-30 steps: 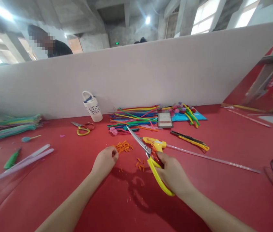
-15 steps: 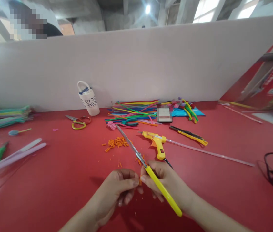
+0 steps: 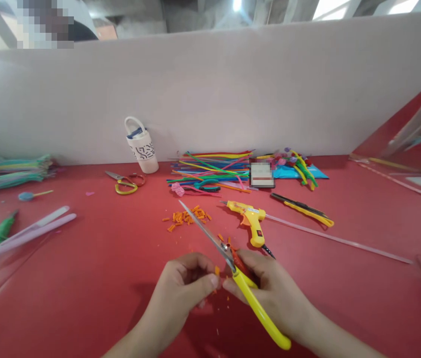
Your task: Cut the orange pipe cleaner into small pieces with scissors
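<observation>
Between the thumb and finger of my left hand [image 3: 190, 286] is pinched a small orange piece [image 3: 217, 271], perhaps cut pipe cleaner. My right hand [image 3: 270, 286] holds a pair of scissors [image 3: 261, 311] with yellow and red handles, the blades pointing away to the upper left. A few orange bits lie by the scissors' pivot, partly covered by it. Beyond the blades spreads a pile of short orange pieces [image 3: 182, 217] on the red table [image 3: 113, 278]. Close to my right hand lies a yellow glue gun [image 3: 250, 219] with a clear glue stick in its rear.
Pipe cleaners [image 3: 210, 171] are heaped at the back, near a white cup [image 3: 144, 151]. Other scissors [image 3: 125, 184] lie in front of the cup. A black and yellow tool [image 3: 303, 210] is at right; a green-handled tool [image 3: 3, 229] and lilac strips [image 3: 31, 236] at left.
My hands have drawn slightly apart, and the red scissor handle now shows by my right fingers. The orange piece stays in my left pinch. The whole view has shifted a little.
</observation>
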`<state>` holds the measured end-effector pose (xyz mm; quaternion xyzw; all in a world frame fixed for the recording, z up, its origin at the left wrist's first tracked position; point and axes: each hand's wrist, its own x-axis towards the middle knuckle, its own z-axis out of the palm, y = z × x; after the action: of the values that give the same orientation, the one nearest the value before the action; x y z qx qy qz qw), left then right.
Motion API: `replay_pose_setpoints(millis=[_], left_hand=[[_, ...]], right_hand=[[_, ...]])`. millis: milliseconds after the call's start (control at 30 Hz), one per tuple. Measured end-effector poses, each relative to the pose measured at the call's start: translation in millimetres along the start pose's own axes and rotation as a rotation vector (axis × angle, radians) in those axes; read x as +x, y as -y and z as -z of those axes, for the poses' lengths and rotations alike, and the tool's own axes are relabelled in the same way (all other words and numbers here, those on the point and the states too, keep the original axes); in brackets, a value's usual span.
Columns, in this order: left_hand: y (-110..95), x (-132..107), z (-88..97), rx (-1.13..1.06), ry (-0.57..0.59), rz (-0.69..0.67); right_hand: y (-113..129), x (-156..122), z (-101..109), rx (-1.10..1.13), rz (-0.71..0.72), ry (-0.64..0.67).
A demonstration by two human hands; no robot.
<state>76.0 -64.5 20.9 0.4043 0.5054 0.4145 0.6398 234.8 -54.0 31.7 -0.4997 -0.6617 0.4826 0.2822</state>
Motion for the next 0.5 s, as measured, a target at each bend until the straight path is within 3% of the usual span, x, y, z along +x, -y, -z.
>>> replay_pose_setpoints(millis=[200, 500], left_hand=[[-14, -2, 8.2, -0.351, -0.133, -0.107], [-24, -3, 15.5, -0.487, -0.188, -0.12]], right_hand=[[-1, -1, 6, -0.409, 0.053, -0.016], [-22, -4, 1, -0.913, 0.277, -0.068]])
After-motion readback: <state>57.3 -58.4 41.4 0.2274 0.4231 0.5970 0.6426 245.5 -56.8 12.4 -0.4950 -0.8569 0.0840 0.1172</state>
